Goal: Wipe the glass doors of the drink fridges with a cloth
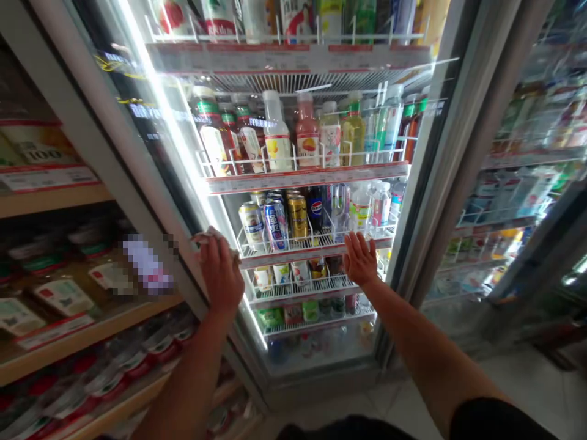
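A closed glass door of a lit drinks cooler stands in front of me. My left hand presses a crumpled whitish cloth against the left side of the door, near its metal frame. Only the cloth's edges show around the fingers. Farther right, my right hand lies flat on the glass, fingers stretched out and holding nothing. Behind the glass, between the hands, are a blue can, a gold can and a dark Pepsi bottle on a wire shelf.
Wooden shelves with jars and packages flank the door on the left. A grey metal door frame runs up the right side, with another stocked cooler beyond. Pale floor tiles show at lower right.
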Demonstrator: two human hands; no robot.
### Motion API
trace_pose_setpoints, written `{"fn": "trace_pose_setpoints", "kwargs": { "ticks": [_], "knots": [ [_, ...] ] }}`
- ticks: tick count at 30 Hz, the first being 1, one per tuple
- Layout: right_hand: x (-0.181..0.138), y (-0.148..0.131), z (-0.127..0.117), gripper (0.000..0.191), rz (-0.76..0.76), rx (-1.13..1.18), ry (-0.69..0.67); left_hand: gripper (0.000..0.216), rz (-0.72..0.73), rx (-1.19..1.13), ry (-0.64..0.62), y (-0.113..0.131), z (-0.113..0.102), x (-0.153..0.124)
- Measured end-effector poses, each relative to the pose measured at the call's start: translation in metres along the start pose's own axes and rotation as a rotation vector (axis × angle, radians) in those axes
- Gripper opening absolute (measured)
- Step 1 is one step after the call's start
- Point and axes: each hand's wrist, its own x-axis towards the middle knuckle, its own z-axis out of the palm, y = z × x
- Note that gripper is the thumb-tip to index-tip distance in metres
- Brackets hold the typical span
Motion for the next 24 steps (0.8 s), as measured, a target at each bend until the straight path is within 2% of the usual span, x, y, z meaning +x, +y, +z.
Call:
{"fn": "trace_pose_setpoints", "kwargs": {
  "ticks": [4,9,12,15,17,18,22,24],
  "knots": [
    [0.003,-0.001,-0.001,0.067,-0.013,0.004,0.035,0.066,0.142,-0.003,-0.024,0.01,0.003,-0.004],
    [0.005,-0.003,-0.001,0.064,-0.017,-0.004,0.063,0.067,0.109,-0.017,0.063,0.003,-0.008,0.06],
    [0.006,-0.004,-0.001,0.063,-0.018,-0.001,0.066,0.071,0.123,0.009,0.091,0.026,-0.004,0.074],
    [0.006,-0.004,-0.001,0.057,-0.023,-0.009,0.053,0.076,0.321,0.019,-0.004,0.058,0.006,0.061],
    [0.007,-0.003,-0.002,0.054,-0.018,-0.016,0.038,0.075,0.447,0.012,-0.063,0.067,0.008,0.063],
    [0.007,-0.003,-0.002,0.054,-0.016,-0.018,0.034,0.074,0.458,0.002,-0.073,0.067,0.007,0.071],
    [0.008,-0.004,-0.002,0.06,-0.02,0.007,0.055,0.068,0.264,-0.066,-0.004,0.054,-0.001,0.126],
    [0.008,-0.005,-0.002,0.062,-0.01,0.018,0.06,0.068,0.192,-0.099,0.038,0.059,0.001,0.135]
  ]
}}
